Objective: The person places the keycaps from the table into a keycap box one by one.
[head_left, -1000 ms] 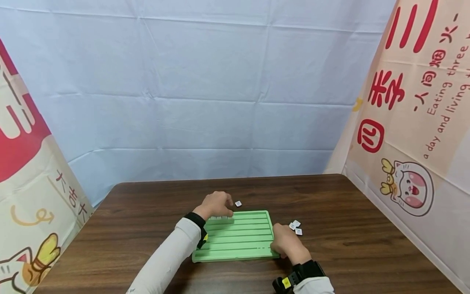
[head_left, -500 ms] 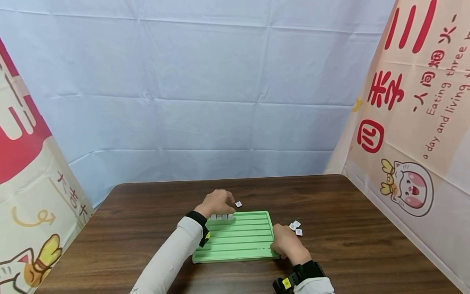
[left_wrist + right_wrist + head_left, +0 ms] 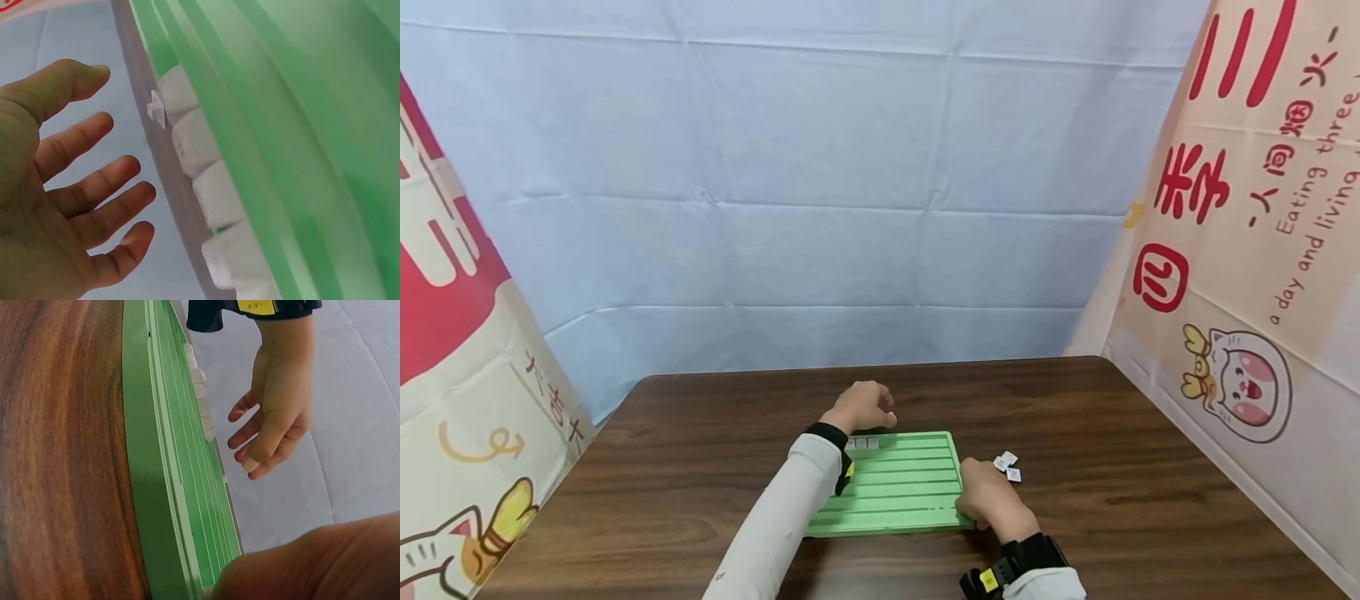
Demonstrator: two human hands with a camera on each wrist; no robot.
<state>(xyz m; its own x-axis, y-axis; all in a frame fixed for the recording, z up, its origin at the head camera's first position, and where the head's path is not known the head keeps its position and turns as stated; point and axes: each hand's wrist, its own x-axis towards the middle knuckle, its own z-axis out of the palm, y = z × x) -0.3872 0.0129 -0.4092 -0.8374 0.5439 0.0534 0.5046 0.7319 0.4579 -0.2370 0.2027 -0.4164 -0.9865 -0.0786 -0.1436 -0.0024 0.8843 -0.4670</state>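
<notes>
head view: left hand, fingers apart, hovers by the far edge of the green tray on the bench (white blocks in its far slot), right hand's fingers clamped on its right edge, loose tiles just beside.

There's a dark brown wood-grain table, creased pale-blue cloth hanging behind it, a cream-and-red cartoon-print sheet off its left and a peachy red-lettered sheet off its right.
</notes>
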